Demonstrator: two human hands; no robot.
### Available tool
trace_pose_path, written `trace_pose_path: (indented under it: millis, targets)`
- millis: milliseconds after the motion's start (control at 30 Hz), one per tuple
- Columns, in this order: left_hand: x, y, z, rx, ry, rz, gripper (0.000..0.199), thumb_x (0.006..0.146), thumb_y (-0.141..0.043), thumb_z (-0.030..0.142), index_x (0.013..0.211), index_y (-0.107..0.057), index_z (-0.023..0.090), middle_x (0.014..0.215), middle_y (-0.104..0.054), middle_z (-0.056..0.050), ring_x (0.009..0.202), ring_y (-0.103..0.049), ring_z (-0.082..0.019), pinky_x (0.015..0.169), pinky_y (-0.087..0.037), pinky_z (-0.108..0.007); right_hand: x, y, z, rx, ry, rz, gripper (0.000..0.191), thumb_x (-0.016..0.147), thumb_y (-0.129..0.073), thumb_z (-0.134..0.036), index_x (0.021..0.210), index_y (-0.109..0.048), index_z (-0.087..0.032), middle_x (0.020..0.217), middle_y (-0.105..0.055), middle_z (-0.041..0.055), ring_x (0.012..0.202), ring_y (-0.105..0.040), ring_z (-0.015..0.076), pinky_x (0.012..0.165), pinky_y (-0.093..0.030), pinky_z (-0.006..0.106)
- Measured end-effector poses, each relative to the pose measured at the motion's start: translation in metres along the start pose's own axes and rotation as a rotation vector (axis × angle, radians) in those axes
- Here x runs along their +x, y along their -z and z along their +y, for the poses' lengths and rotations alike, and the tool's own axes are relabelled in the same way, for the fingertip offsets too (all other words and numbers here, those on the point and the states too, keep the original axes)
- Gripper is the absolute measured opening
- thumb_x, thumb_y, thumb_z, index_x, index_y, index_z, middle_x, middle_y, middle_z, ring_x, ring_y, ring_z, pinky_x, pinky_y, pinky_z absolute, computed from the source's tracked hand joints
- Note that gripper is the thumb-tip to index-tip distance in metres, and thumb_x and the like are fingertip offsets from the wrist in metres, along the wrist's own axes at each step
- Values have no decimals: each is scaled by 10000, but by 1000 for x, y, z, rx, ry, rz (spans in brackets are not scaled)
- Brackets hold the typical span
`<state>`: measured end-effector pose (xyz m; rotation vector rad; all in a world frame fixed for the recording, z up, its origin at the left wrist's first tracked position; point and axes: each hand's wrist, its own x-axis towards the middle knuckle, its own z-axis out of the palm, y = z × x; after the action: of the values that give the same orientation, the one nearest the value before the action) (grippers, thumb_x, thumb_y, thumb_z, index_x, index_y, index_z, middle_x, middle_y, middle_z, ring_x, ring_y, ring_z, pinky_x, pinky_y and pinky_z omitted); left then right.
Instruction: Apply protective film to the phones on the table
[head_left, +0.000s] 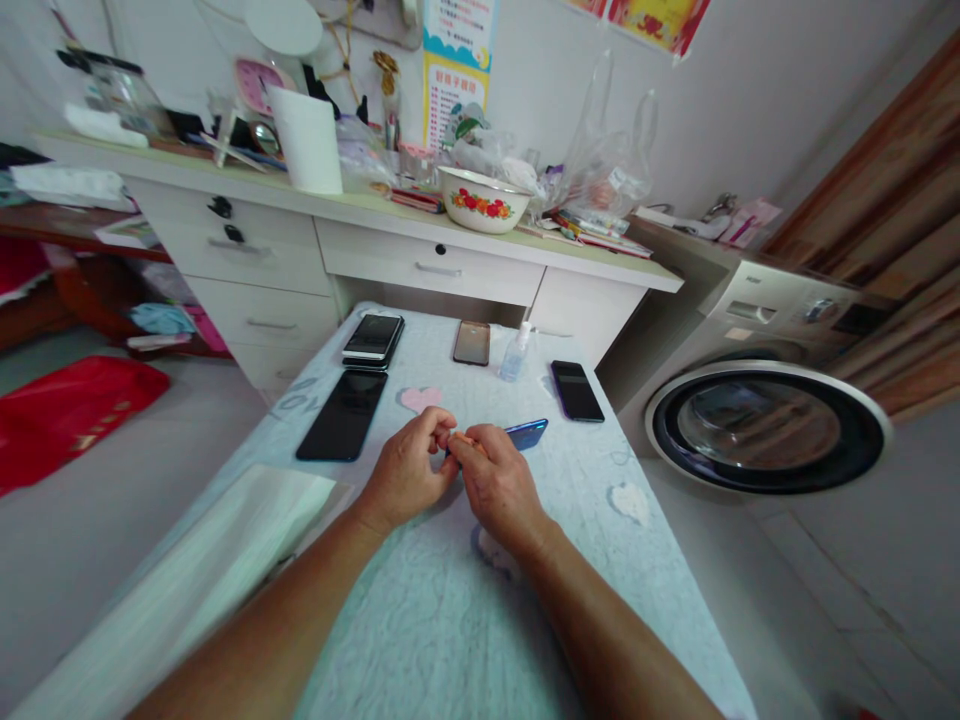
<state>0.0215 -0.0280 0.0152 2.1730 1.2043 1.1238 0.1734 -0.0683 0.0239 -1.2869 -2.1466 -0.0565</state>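
My right hand (502, 490) is closed, thumb and fingers pinching a small orange piece (472, 441). My left hand (412, 465) meets it over the middle of the table (420, 620), fingers curled; I cannot tell what they grip. One blue phone (529, 434) juts out tilted beyond my right hand, the rest of it hidden by my fingers. The orange piece is mostly covered too, too small to make out. Around us lie one black smartphone (343, 415) by the left edge, one dark smartphone (577, 391) by the right edge, a stack of at least two devices (373, 337) at the far left corner, and one phone case (472, 342) and one spray bottle (515, 355) near the far edge.
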Motion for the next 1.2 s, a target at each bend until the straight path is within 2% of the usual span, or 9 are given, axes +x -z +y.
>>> trace_pose_path:
  millis: [200, 400, 633, 767, 1033, 1200]
  targets:
    - [0, -1, -1, -19, 2, 0, 317, 713, -572, 166, 1001, -451, 218, 757, -534, 43, 685, -534, -122, 676, -453, -253, 1, 2, 5, -11, -16, 20, 284, 961, -397, -192, 1077, -650, -253, 947, -589, 55, 893, -537, 185, 792, -449, 277]
    - [-1, -3, -5, 33, -26, -1, 281, 750, -582, 176, 1009, -480, 215, 775, -544, 32, 713, -545, -130, 695, -454, -262, -2, 13, 25, 11, -90, 91, 272, 918, -424, -146, 1019, -665, -224, 957, -573, 71, 846, -548, 171, 775, -467, 269]
    - [2, 2, -1, 85, -88, -32, 160, 777, -562, 159, 930, -586, 199, 790, -569, -2, 778, -566, -165, 721, -450, -291, -9, 24, 50, 3, -218, 153, 258, 891, -455, -146, 1012, -671, -218, 970, -563, 67, 867, -562, 172, 806, -472, 276]
    - [3, 3, 0, 80, -98, -49, 73, 800, -549, 167, 845, -601, 189, 812, -584, -16, 783, -565, -167, 717, -444, -293, -11, 28, 62, -17, -265, 190, 261, 876, -460, -139, 993, -683, -209, 950, -569, 68, 833, -563, 171, 769, -471, 279]
    - [2, 4, 0, 70, -86, -57, 54, 801, -557, 167, 830, -600, 183, 804, -582, -16, 787, -565, -170, 716, -436, -293, -13, 30, 82, -47, -356, 286, 244, 884, -471, -199, 933, -708, -173, 902, -581, 74, 773, -576, 164, 741, -471, 286]
    - [2, 4, 1, 64, -76, -50, 50, 803, -553, 176, 825, -598, 184, 813, -589, -17, 795, -571, -173, 708, -440, -291, -14, 31, 91, 33, -488, 305, 229, 850, -527, -283, 861, -725, -169, 829, -653, 75, 773, -616, 184, 747, -470, 294]
